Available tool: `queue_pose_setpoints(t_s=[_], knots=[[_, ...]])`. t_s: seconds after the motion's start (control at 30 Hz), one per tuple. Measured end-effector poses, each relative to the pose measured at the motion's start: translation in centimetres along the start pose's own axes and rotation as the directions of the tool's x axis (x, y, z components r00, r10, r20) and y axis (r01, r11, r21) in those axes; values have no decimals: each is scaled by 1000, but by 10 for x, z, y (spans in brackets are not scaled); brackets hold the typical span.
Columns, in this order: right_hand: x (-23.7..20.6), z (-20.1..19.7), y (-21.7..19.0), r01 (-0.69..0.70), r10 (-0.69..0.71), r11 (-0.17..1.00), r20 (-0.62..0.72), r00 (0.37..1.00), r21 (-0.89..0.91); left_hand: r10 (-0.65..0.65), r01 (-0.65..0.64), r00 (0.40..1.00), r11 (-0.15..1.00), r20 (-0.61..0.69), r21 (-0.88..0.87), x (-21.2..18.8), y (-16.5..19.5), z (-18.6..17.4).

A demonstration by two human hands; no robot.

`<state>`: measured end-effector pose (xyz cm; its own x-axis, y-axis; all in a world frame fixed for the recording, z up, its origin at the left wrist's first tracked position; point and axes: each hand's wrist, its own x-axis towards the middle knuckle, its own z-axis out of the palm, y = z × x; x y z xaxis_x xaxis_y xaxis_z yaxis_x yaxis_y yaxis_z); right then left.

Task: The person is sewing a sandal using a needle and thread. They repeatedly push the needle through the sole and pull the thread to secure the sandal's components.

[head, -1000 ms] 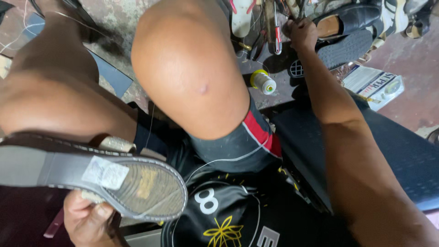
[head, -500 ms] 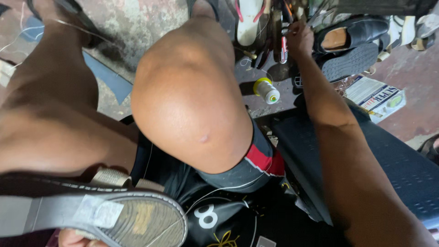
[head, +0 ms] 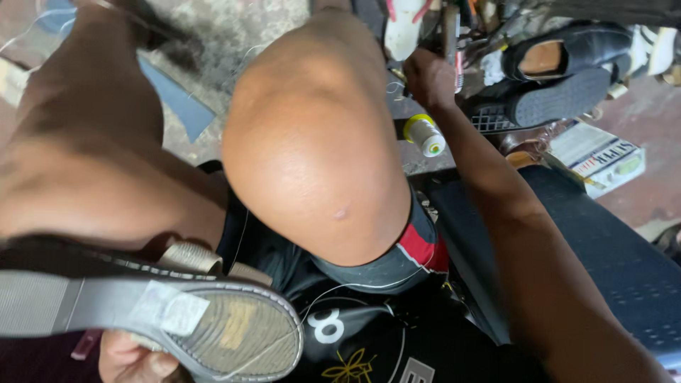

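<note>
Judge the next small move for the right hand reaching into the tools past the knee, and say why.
Probably close on one tool and draw it back toward the shoe. The right hand is among the tools beside the thread spool, while the left hand holds the shoe sole-up with thread trailing from it.

A shoe-repair workshop: loose shoes, thread spool, hand tools on rough concrete floor.

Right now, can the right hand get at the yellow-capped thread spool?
Probably yes. The right hand is stretched out among the tools just beyond the thread spool, which lies uncovered beside the wrist; nothing sits between them.
</note>
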<state>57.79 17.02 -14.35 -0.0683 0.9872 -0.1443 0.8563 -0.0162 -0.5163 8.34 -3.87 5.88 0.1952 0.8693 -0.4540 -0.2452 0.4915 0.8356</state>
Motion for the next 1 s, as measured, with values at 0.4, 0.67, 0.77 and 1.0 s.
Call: queue_pose_setpoints(t_s=[0.4, 0.67, 0.77, 1.0], knots=[[-15, 39, -50, 132, -102, 975, 168, 980, -180, -1, -12, 997, 987, 83, 160, 25, 3, 28], [-35, 14, -67, -34, 4, 963, 110, 994, 266, 28, -30, 976, 1000, 217, 4, 50, 28, 43], [-40, -12, -52, -152, 155, 829, 40, 987, 539, 19, 0, 974, 996, 224, -87, 50, 28, 46], [-84, -103, -1, -209, 289, 562, 47, 956, 800, 68, -43, 973, 992, 219, -119, 47, 19, 52]])
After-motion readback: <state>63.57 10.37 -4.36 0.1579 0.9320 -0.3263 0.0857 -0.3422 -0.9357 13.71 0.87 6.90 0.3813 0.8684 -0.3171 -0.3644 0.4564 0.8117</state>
